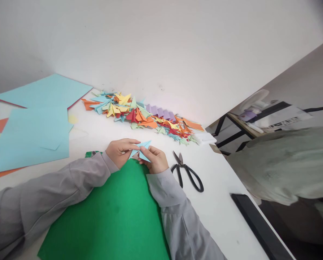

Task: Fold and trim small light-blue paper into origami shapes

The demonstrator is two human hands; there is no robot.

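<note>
A small light-blue folded paper piece (144, 153) with pointed ends is pinched between both hands. My left hand (121, 151) grips its left side, fingers closed over the paper. On its right side, my right hand (156, 159) is closed with the thumb pressed on top. Both hands are just above the top edge of a green sheet (107, 216). Beyond them a long heap of folded paper pieces (139, 117) in several colours lies along the wall. Black-handled scissors (187, 171) lie with blades parted, right of my right hand.
Large light-blue sheets (34, 133) cover the table's left side, with coloured paper triangles (0, 126) at the edge. A long black bar-shaped object (258, 224) lies along the right edge of the white table (218, 216). Past that edge are a black-framed shelf (234, 126) and pale green cloth (291, 166).
</note>
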